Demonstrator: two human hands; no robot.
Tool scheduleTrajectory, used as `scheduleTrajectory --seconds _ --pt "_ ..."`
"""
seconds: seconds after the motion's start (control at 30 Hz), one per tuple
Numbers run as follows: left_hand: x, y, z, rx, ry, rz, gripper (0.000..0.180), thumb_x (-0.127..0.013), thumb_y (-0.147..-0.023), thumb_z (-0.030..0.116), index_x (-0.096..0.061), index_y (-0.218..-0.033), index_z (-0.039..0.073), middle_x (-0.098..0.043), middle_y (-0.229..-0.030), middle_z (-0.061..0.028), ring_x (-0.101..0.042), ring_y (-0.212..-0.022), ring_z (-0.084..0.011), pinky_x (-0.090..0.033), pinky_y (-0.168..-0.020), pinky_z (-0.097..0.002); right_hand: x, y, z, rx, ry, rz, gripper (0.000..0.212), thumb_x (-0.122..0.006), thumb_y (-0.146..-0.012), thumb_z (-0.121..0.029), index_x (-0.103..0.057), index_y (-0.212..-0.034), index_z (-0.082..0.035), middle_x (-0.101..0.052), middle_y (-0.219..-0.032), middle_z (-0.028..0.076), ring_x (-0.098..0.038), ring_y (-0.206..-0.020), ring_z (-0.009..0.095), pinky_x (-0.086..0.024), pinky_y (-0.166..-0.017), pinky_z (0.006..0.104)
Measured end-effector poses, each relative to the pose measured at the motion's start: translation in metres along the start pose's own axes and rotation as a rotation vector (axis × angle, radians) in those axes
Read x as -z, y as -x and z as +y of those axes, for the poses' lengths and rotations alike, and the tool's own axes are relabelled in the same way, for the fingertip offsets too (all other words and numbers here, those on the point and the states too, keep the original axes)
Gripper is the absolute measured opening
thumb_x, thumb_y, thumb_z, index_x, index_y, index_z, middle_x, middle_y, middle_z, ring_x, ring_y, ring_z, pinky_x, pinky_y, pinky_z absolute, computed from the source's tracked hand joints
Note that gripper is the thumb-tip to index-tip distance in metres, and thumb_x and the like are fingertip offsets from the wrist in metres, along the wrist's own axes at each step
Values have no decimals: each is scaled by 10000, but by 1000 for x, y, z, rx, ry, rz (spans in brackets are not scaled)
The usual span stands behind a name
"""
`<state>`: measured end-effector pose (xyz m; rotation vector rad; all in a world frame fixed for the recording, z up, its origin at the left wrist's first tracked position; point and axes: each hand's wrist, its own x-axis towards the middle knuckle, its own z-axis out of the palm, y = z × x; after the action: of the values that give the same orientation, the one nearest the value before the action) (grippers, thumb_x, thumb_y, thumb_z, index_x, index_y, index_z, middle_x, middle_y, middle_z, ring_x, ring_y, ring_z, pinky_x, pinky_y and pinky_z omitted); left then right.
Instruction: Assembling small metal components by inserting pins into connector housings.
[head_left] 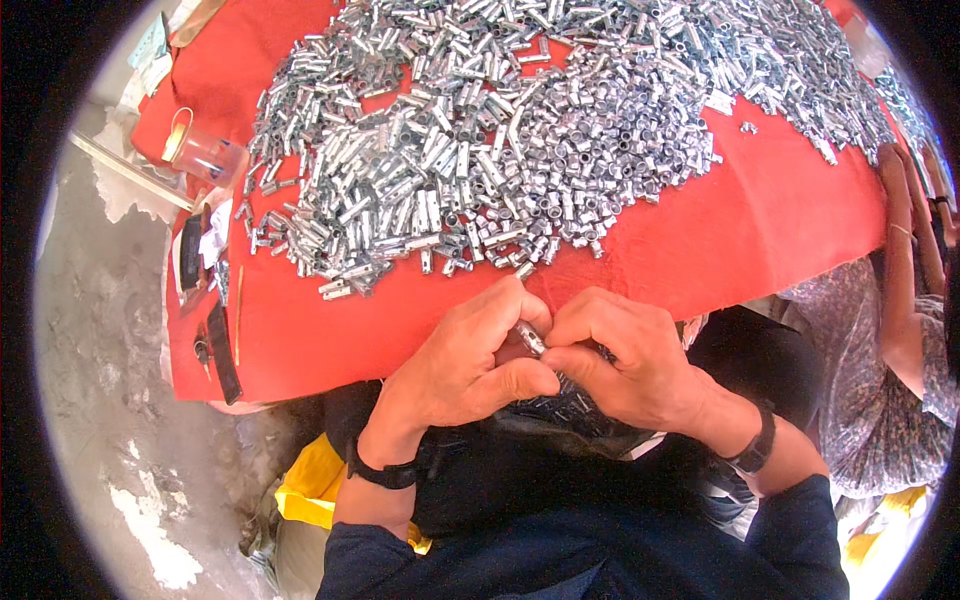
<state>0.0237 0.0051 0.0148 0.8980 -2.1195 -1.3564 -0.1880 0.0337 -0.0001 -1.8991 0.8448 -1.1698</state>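
Close together at the near edge of the red-covered table, my two hands meet over my lap. A short silvery metal tube (530, 339) with a hole in its side is pinched in my left hand (475, 350). My right hand (630, 355) has its thumb and fingers closed at the tube's near end; its fingertips partly hide that end. Just beyond my hands lies a large heap of small metal tubes (420, 170), with shorter metal sleeves (590, 150) massed at its right. Below my hands, a dark container (570, 408) holds small pieces I cannot make out.
A clear plastic jar (205, 153) lies at the table's left edge. Nearer stand a black strip (222, 352) and a thin wooden stick (239, 315). At the right, another person's arm (900, 260) reaches the table. A yellow bag (312, 482) sits below left.
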Motion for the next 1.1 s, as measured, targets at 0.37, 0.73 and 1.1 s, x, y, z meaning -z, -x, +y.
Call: scheduleTrajectory --seconds 0.37,0.73,1.1 --pt "-10 -6 8 73 -151 43 514 -787 -804 425 -522 -966 16 -563 -847 -138 -602 -766 -307 -484 -681 -386 0 6 5 132 153 40 79 -678 -808 -37 -625 -867 -37 -574 -824 78 -604 -761 275 -504 -601 374" --pt "-6 -7 6 121 -74 44 454 -803 -809 356 -543 -965 18 -575 -863 -137 -601 -788 -305 -483 -690 -386 2 0 -1 -262 -104 -15 49 -655 -897 -67 -623 -878 -34 -607 -788 118 -621 -697 291 -479 -603 366" --pt "-13 -3 -7 -166 -442 151 329 -815 -746 171 -535 -870 49 -517 -758 -107 -564 -669 -301 -472 -559 -392 22 -16 20 -160 397 126 84 -640 -900 -79 -593 -904 -8 -599 -792 163 -615 -710 348 -482 -623 426"
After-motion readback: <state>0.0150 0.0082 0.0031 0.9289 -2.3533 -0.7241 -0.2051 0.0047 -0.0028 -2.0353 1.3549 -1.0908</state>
